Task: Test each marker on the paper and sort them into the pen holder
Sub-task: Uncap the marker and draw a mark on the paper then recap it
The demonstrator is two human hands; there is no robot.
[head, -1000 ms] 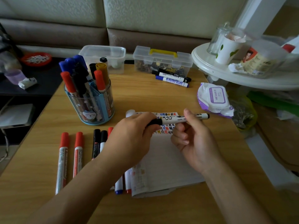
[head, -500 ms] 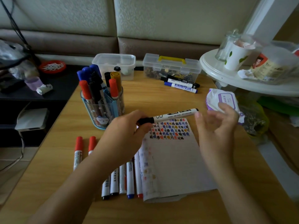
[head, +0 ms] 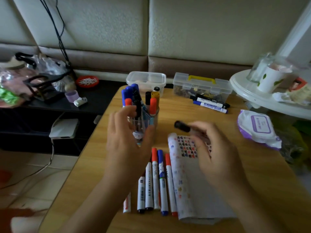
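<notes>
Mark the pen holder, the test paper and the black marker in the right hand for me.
pen holder (head: 154, 117): head view, on its clear right wall.
paper (head: 193, 199): head view, on the blank lower part of the sheet.
black marker (head: 182, 126): head view, on the dark end sticking out of the right hand (head: 217, 153).

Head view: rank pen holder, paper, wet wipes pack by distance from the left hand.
1. Pen holder: just beyond the left hand, at its fingers.
2. Paper: to the hand's right.
3. Wet wipes pack: far right of the table.
</notes>
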